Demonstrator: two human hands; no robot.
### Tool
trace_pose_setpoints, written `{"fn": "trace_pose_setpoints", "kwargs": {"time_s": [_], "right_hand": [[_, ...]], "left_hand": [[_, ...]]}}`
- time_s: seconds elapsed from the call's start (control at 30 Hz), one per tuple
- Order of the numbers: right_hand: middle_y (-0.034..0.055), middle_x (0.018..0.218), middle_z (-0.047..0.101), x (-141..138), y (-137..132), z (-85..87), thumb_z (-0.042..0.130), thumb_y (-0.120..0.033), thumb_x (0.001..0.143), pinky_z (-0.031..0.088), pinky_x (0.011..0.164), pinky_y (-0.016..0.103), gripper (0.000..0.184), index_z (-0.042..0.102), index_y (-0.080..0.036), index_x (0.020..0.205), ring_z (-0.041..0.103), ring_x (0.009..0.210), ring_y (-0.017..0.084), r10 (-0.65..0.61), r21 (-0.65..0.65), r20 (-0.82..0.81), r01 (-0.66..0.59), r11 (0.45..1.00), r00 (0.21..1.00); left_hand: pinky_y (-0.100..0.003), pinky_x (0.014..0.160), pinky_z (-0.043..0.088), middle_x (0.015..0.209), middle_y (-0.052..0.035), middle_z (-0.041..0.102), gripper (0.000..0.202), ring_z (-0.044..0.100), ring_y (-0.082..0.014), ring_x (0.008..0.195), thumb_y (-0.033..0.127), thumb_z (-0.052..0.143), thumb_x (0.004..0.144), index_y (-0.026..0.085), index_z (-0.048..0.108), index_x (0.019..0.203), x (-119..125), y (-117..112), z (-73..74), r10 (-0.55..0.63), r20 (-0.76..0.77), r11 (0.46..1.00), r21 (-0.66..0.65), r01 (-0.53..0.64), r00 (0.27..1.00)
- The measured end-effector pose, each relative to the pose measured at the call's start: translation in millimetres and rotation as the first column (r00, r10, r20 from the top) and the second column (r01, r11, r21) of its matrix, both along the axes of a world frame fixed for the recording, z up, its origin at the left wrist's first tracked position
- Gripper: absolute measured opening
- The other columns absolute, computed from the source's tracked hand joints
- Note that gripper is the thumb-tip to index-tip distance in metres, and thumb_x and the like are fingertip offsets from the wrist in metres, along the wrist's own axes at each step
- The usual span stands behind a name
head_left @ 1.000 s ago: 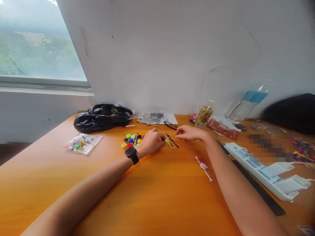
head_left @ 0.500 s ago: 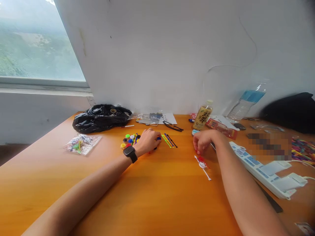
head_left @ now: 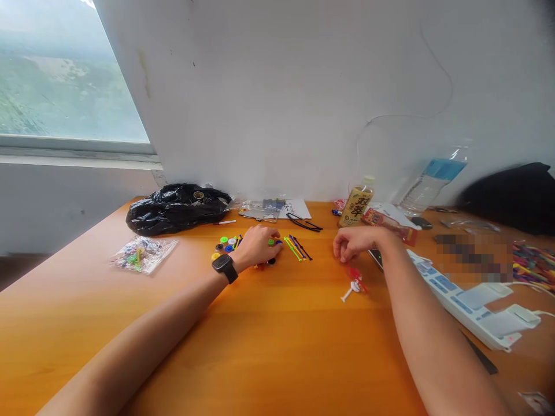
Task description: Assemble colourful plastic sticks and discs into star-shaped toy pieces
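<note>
My left hand (head_left: 258, 245), with a black watch on its wrist, rests over a group of small coloured plastic discs, its fingers apart and curved down. Left of it lie a green disc (head_left: 224, 240), a yellow disc (head_left: 215, 256) and several others; some are hidden under the palm. Just right of its fingertips is a row of thin arrow-tipped plastic sticks (head_left: 298, 248). My right hand (head_left: 353, 244) hovers with loosely bent fingers, apparently holding nothing. Below it on the table is a small red and white plastic piece (head_left: 355, 284) with a white stick through it, slightly blurred.
A clear bag of parts (head_left: 145, 254) and a black plastic bag (head_left: 180, 209) are on the left. At the back right stand a tea bottle (head_left: 356, 205) and a clear water bottle (head_left: 427, 185). A white power strip (head_left: 455, 300) runs beside my right forearm.
The white stick of the red and white piece has turned and points toward the lower left. My right hand has lifted slightly away from it. My left hand has shifted slightly left.
</note>
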State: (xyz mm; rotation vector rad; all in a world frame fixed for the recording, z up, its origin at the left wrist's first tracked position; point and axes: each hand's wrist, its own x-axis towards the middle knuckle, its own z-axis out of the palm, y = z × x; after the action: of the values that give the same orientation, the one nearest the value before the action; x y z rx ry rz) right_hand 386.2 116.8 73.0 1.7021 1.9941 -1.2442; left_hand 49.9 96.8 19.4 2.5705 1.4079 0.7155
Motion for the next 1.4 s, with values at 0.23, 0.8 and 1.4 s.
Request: {"fn": "trace_pose_setpoints", "kwargs": {"time_s": [0.23, 0.8, 1.4], "right_hand": [[0.0092, 0.092, 0.079, -5, -8, 25.7, 0.085, -0.043, 0.066, 0.053, 0.070, 0.032, 0.043, 0.076, -0.018, 0.100, 0.072, 0.085, 0.027, 0.024, 0.240, -0.071, -0.006, 0.971, 0.997], [0.0027, 0.096, 0.068, -109, -32, 39.0, 0.087, -0.048, 0.079, 0.054, 0.083, 0.033, 0.041, 0.071, -0.024, 0.108, 0.065, 0.091, 0.019, 0.158, 0.402, -0.857, 0.447, 0.799, 0.490], [0.0023, 0.084, 0.073, -143, -35, 23.4, 0.087, -0.034, 0.076, 0.051, 0.074, 0.032, 0.053, 0.060, -0.021, 0.120, 0.064, 0.074, 0.016, -0.119, 0.078, -0.914, 0.456, 0.887, 0.388]], "left_hand": [[-0.033, 0.075, 0.052, 0.090, -0.0079, 0.080, 0.022, 0.074, -0.0269, 0.083, 0.035, 0.063, 0.094, 0.023, 0.081, 0.097, 0, -1, -1.3, -0.028, 0.015, 0.998, -0.062, 0.029, 1.000], [-0.031, 0.088, 0.056, 0.107, -0.0118, 0.076, 0.041, 0.073, -0.0171, 0.095, 0.039, 0.082, 0.090, 0.014, 0.070, 0.121, 1, -9, 46.0, 0.013, 0.892, 0.553, -0.383, 0.740, 0.452], [-0.030, 0.082, 0.062, 0.094, -0.0086, 0.079, 0.029, 0.077, -0.0191, 0.088, 0.039, 0.077, 0.091, 0.014, 0.072, 0.103, -19, -9, 64.1, -0.251, 0.678, 0.911, -0.077, 0.405, 0.691]]}}
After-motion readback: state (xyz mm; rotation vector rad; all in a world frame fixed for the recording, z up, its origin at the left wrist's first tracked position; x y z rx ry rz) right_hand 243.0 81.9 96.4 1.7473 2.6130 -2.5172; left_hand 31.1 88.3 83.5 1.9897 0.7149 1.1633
